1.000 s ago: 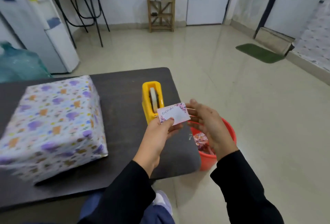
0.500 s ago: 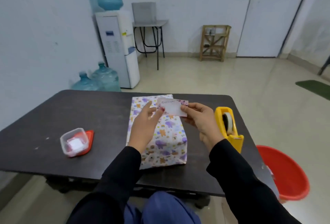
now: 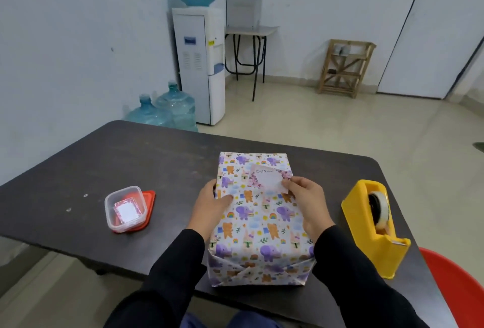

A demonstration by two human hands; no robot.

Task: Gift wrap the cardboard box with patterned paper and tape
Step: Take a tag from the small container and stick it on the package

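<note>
Your right hand (image 3: 306, 204) pinched the card (image 3: 269, 181) at 1 o'clock on the box (image 3: 262, 225); your left hand (image 3: 209, 207) gripped its 9 o'clock edge.

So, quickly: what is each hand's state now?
Left hand: grips the animal-patterned wrapped box.
Right hand: pinches the small white floral-edged card.

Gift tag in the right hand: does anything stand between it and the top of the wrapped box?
Nothing visible does. The right hand pinches the gift tag over bare paper at the far right top of the wrapped box. The left hand holds the box's left edge, clear of that spot.
</note>
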